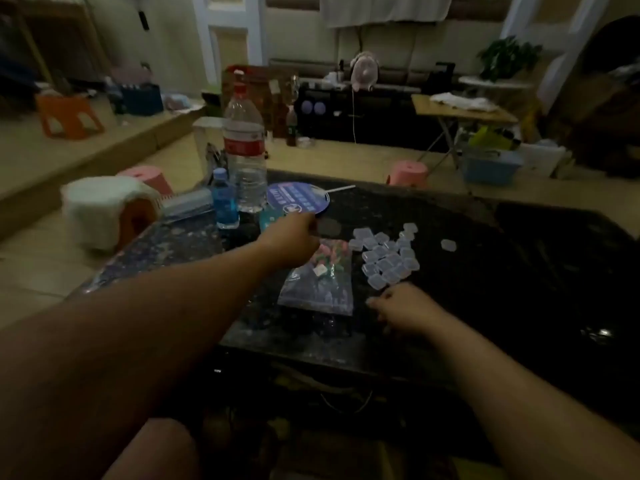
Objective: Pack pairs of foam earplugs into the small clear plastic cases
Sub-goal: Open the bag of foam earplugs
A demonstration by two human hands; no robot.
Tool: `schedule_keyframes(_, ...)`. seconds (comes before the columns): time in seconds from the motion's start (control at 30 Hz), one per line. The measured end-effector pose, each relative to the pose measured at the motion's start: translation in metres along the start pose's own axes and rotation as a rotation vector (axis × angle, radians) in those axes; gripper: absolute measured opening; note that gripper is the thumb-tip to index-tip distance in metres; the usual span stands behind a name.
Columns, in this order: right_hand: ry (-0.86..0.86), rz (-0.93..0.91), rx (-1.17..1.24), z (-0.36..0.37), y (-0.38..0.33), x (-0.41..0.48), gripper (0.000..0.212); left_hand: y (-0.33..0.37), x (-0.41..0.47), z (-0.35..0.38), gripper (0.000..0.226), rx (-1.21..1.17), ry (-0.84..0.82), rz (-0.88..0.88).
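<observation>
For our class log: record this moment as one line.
left hand: at clear earplug bag | right hand: near small clear plastic cases

On the table (pixel 485 258), a plastic bag (pixel 317 289) lies at the centre, seemingly with earplugs (pixel 330 254) in its far end. The heap of cases (pixel 386 256) sits just right of it, one case (pixel 449 244) apart farther right. Behind the bag lie a fan (pixel 298 199) and two bottles (pixel 244 157).
</observation>
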State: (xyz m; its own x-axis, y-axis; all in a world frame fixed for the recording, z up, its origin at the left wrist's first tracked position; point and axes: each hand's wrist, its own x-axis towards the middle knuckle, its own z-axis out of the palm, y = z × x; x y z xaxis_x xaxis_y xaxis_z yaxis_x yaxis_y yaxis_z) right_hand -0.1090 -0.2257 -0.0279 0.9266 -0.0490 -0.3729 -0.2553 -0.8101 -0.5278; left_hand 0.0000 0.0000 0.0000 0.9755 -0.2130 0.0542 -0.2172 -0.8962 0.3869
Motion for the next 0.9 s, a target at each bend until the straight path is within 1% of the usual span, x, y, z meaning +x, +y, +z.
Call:
schedule_keyframes(0.03,-0.049,0.024,0.056,0.013,0.005,0.011,0.036,-0.004,0.008,0.007,0.031,-0.006,-0.022,-0.013)
schedule_keyframes(0.13,-0.063,0.046,0.103,0.043,0.012,0.035,0.045,-0.016,0.040,0.027,0.041,0.033,-0.037,-0.025)
schedule_keyframes(0.17,-0.048,0.047,0.113,0.050,0.013,0.044,0.044,-0.019,0.051,0.034,0.046,0.040,-0.040,-0.019)
schedule_keyframes(0.2,-0.034,0.053,0.129,0.052,0.012,0.049,0.037,-0.021,0.063,0.041,0.053,0.040,-0.055,-0.015)
schedule_keyframes(0.27,-0.023,0.052,0.182,0.051,0.012,0.057,0.021,-0.025,0.079,0.050,0.069,0.033,-0.169,-0.057)
schedule_keyframes(0.3,-0.026,0.045,0.229,0.052,0.013,0.063,0.016,-0.028,0.086,0.054,0.074,0.058,-0.239,-0.095)
schedule_keyframes(0.33,-0.030,0.045,0.279,0.052,0.014,0.068,0.013,-0.033,0.090,0.057,0.074,0.093,-0.286,-0.124)
schedule_keyframes(0.37,-0.019,0.041,0.352,0.050,0.016,0.072,0.012,-0.037,0.092,0.059,0.068,0.125,-0.298,-0.150)
schedule_keyframes(0.43,0.002,0.070,0.538,0.045,0.017,0.078,0.013,-0.048,0.087,0.062,0.054,0.173,-0.259,-0.178)
schedule_keyframes(0.53,-0.025,0.159,0.790,0.042,0.015,0.078,0.013,-0.068,0.077,0.061,0.051,0.199,-0.191,-0.212)
schedule_keyframes(0.6,-0.057,0.217,0.959,0.041,0.012,0.075,0.019,-0.071,0.083,0.054,0.051,0.164,-0.142,-0.221)
schedule_keyframes(0.67,-0.076,0.279,1.082,0.043,0.009,0.072,0.027,-0.064,0.090,0.049,0.049,0.115,-0.196,-0.202)
schedule_keyframes(0.73,-0.089,0.323,1.140,0.050,0.009,0.070,0.029,-0.049,0.091,0.052,0.044,0.084,-0.258,-0.184)
schedule_keyframes(0.8,-0.084,0.344,1.138,0.058,0.009,0.068,0.025,-0.042,0.090,0.059,0.034,0.059,-0.274,-0.202)
schedule_keyframes(0.9,-0.039,0.325,1.142,0.064,0.008,0.066,0.017,-0.041,0.086,0.060,0.019,-0.104,-0.272,-0.280)
